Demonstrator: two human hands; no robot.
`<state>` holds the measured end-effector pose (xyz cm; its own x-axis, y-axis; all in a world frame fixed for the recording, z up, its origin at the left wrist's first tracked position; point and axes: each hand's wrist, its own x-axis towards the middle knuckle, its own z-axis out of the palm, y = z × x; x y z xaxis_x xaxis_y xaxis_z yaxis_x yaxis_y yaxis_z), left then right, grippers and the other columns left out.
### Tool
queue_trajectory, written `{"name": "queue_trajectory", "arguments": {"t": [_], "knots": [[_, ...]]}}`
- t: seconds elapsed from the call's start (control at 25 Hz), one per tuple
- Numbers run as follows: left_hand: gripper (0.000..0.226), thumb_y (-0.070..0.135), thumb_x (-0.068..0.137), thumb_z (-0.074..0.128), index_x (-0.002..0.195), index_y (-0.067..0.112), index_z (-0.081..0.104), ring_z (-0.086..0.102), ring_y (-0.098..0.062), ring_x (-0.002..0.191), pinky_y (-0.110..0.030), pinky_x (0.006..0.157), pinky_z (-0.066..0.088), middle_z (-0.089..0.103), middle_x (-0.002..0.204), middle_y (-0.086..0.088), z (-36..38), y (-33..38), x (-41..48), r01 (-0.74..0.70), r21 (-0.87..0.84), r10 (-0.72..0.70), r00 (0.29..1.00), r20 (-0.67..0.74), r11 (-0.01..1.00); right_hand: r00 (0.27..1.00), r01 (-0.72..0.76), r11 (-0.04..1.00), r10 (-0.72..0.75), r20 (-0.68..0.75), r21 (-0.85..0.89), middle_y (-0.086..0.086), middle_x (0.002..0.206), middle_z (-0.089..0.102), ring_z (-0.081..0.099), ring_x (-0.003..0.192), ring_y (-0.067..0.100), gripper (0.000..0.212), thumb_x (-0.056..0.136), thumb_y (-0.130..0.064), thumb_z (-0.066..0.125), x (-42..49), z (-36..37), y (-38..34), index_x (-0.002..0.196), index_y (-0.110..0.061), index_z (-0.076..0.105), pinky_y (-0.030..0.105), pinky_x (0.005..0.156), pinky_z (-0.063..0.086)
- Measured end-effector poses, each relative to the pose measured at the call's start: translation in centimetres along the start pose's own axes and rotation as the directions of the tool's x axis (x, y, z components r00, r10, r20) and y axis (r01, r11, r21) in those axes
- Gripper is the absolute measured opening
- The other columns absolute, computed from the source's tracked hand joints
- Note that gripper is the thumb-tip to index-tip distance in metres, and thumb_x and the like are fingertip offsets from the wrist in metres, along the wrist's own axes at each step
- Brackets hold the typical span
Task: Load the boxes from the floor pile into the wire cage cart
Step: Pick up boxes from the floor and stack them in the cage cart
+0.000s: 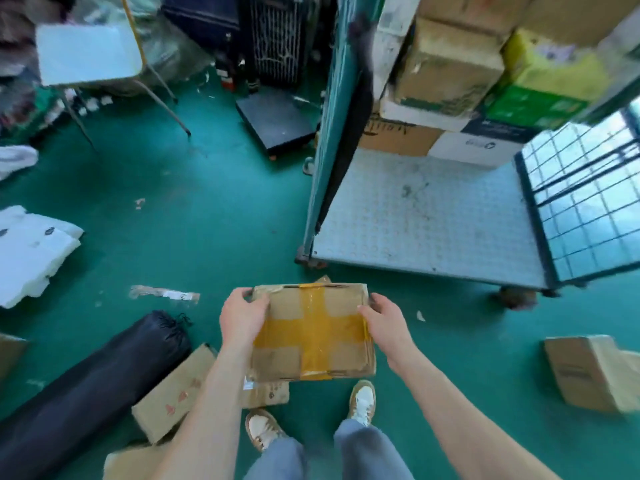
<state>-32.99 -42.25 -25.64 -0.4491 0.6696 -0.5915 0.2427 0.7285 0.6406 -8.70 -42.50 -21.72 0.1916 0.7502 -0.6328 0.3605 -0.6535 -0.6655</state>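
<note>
You hold the flat brown cardboard box, sealed with a cross of yellow tape, roughly level between both hands, clear of the green floor and above your white-and-tan shoes. Your left hand grips the left edge: the thumb lies on the top face and the fingers curl round the far left corner. Your right hand grips the right edge, with the thumb pressed on the top face near the far right corner. Its remaining fingers pass behind and under the box, and you cannot tell how they lie. The box sits near the wire cage cart, wholly on the near side of the front edge of the cart's grey studded deck. Stacked cardboard cartons in brown, white, yellow and green occupy the rear of the cart. A dark wire mesh side panel stands at the right of the deck. On the floor, a brown cardboard box with red print lies under your left forearm, partly hidden by it. A long black cylindrical fabric bag lies just beside that box on its left. A further brown cardboard box lies tilted on the floor, well apart to your right. White foam slabs lie at the left edge of the view.
</note>
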Motion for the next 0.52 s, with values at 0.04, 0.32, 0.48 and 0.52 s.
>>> {"name": "queue_trajectory", "arguments": {"t": [0.04, 0.32, 0.48, 0.52], "knots": [[0.041, 0.034, 0.092, 0.069, 0.114, 0.0, 0.069, 0.064, -0.036, 0.109, -0.04, 0.092, 0.048, 0.07, 0.115, -0.019, 1.1, 1.0, -1.2, 0.017, -0.001, -0.017, 1.0, 0.021, 1.0, 0.999, -0.012, 1.0, 0.012, -0.036, 0.002, 0.0, 0.129, 0.064, 0.06, 0.114, 0.02, 0.042, 0.097, -0.021, 0.057, -0.7, -2.0, 0.2, 0.138, -0.013, 0.056, 0.037, 0.099, 0.048], [0.072, 0.062, 0.085, 0.065, 0.106, -0.006, 0.066, 0.065, -0.037, 0.095, -0.038, 0.079, 0.047, 0.069, 0.103, -0.02, 13.2, 10.9, -11.3, -0.005, -0.09, 0.021, 0.984, 0.177, 0.996, 0.977, -0.001, 0.999, -0.008, -0.212, -0.043, 0.004, 0.091, 0.069, 0.062, 0.085, 0.026, 0.02, 0.093, -0.025, 0.051, -2.9, -19.0, 1.4, 0.099, -0.014, 0.067, 0.042, 0.081, 0.054], [0.075, 0.067, 0.084, 0.062, 0.122, 0.003, 0.065, 0.065, -0.034, 0.104, -0.046, 0.096, 0.053, 0.07, 0.114, -0.016, 19.5, 15.9, -17.0, -0.086, -0.152, 0.118, 0.969, 0.215, 0.985, 0.953, 0.04, 0.998, -0.055, -0.297, -0.058, 0.005, 0.099, 0.069, 0.064, 0.092, 0.022, 0.017, 0.097, -0.024, 0.052, -2.8, -28.7, 1.2, 0.102, -0.016, 0.065, 0.046, 0.089, 0.053], [0.071, 0.064, 0.09, 0.058, 0.117, 0.0, 0.067, 0.066, -0.035, 0.101, -0.046, 0.096, 0.053, 0.07, 0.113, -0.019, 20.7, 17.2, -18.4, -0.111, -0.134, 0.138, 0.968, 0.21, 0.985, 0.949, 0.054, 0.997, -0.068, -0.309, -0.053, 0.004, 0.101, 0.068, 0.062, 0.093, 0.021, 0.015, 0.098, -0.025, 0.053, -2.7, -30.9, 1.3, 0.104, -0.016, 0.063, 0.045, 0.09, 0.053]]}}
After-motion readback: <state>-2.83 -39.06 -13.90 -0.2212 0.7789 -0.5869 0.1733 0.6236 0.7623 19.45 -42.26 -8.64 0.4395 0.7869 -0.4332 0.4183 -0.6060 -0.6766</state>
